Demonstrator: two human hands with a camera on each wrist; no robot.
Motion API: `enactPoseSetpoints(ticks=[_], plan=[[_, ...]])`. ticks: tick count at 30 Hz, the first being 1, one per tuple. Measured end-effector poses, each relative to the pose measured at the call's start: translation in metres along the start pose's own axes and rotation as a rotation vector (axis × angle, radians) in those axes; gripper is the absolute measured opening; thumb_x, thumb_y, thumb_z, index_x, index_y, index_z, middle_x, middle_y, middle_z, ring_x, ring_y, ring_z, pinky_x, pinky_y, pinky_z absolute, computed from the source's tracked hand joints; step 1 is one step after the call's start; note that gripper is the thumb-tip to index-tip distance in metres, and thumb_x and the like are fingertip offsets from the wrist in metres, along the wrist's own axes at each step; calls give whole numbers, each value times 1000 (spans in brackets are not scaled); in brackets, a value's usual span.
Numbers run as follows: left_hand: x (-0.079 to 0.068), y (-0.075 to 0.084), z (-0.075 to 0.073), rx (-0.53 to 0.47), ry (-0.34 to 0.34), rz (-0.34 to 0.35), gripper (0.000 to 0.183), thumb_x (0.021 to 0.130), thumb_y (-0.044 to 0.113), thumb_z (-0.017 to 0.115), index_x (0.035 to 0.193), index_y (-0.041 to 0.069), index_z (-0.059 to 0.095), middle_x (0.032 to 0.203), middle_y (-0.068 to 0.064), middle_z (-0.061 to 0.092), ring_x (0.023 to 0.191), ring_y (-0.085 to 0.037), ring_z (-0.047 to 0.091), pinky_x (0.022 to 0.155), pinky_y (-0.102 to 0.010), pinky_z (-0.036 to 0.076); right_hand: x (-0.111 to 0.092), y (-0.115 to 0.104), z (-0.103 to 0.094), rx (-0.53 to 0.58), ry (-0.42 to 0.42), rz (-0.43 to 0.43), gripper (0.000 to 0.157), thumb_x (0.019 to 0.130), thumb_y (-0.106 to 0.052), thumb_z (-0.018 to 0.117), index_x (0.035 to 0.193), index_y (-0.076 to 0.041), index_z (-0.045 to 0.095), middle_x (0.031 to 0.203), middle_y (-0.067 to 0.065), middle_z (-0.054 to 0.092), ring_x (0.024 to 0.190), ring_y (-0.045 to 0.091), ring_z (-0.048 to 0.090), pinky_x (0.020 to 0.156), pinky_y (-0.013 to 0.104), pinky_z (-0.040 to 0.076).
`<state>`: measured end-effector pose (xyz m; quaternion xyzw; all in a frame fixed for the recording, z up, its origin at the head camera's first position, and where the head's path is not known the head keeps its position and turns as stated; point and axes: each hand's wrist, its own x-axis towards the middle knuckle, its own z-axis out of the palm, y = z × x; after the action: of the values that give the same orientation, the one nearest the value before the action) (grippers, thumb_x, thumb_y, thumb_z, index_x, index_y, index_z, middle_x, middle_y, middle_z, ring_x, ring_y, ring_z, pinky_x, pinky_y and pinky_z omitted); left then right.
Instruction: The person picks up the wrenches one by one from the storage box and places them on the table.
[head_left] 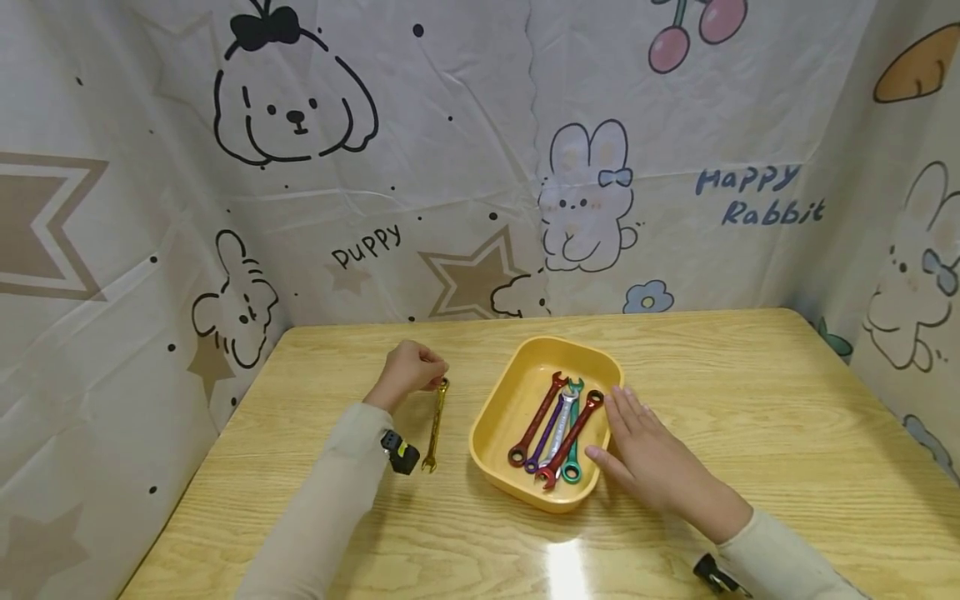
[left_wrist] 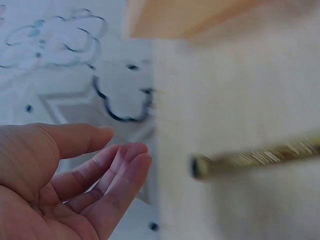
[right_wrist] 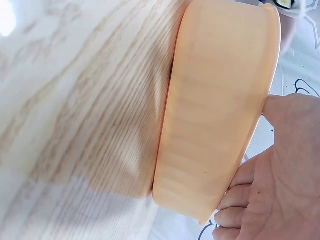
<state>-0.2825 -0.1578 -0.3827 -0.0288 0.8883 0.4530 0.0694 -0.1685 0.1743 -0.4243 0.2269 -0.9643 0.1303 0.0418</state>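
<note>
A gold wrench [head_left: 435, 425] is on the table left of the yellow bin [head_left: 491, 471]. My left hand [head_left: 408, 372] is at the wrench's far end, fingers bent loosely. In the left wrist view a gap separates those fingertips [left_wrist: 142, 159] from the blurred wrench [left_wrist: 260, 157]. My right hand [head_left: 654, 458] rests its extended fingers and thumb against the bin's right rim. Inside the bin lie a dark red wrench [head_left: 537, 421], a purple wrench [head_left: 546, 437], a silver wrench [head_left: 558, 429], a green wrench [head_left: 572, 472] and another red wrench [head_left: 575, 435] across them.
The wooden table [head_left: 787, 400] runs back to a patterned curtain [head_left: 450, 150], which also hangs along both sides. Each wrist carries a small black camera, one of them at the left cuff [head_left: 401, 452].
</note>
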Motion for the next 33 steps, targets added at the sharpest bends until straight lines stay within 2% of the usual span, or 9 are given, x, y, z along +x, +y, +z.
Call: enactPoseSetpoints(ticks=[3, 8, 13, 20, 26, 33], plan=[[0, 20, 3, -44, -17, 17, 18, 91, 11, 65, 100, -4, 68, 95, -21, 67, 90, -34, 67, 77, -36, 58, 0, 0, 1, 1, 0, 1, 79, 100, -51, 38, 146, 11, 23, 153, 29, 18, 142, 43, 15, 113, 57, 22], [-3, 47, 13, -79, -45, 59, 20, 91, 14, 66, 103, -2, 67, 96, -15, 67, 87, -27, 67, 77, -34, 58, 0, 1, 1, 4, 1, 1, 79, 100, -51, 38, 146, 10, 23, 154, 29, 17, 143, 43, 14, 113, 57, 22], [-3, 67, 27, -116, -98, 96, 21, 91, 14, 67, 105, -2, 68, 100, -15, 67, 88, -25, 68, 76, -32, 58, -1, 0, 1, 16, -2, 4, 78, 100, -51, 38, 147, 10, 22, 154, 29, 17, 143, 42, 13, 113, 57, 21], [-2, 91, 49, -137, -121, 137, 19, 91, 15, 67, 101, -1, 69, 97, -13, 66, 91, -29, 68, 75, -29, 58, 0, 1, 1, 8, 5, -1, 78, 101, -51, 37, 147, 10, 21, 154, 28, 17, 143, 42, 14, 113, 56, 21], [-3, 97, 73, -131, -166, 148, 20, 91, 15, 67, 104, 0, 70, 96, -12, 68, 95, -32, 66, 78, -32, 57, 0, 1, 1, 14, 2, 8, 78, 100, -51, 37, 147, 10, 22, 154, 28, 18, 143, 43, 14, 113, 56, 22], [-4, 91, 101, 58, -110, 195, 19, 89, 19, 70, 100, 4, 72, 94, -7, 69, 82, -18, 64, 69, -27, 53, 0, 1, 2, 19, 2, 9, 78, 100, -51, 38, 147, 10, 23, 154, 28, 18, 143, 42, 14, 113, 56, 21]])
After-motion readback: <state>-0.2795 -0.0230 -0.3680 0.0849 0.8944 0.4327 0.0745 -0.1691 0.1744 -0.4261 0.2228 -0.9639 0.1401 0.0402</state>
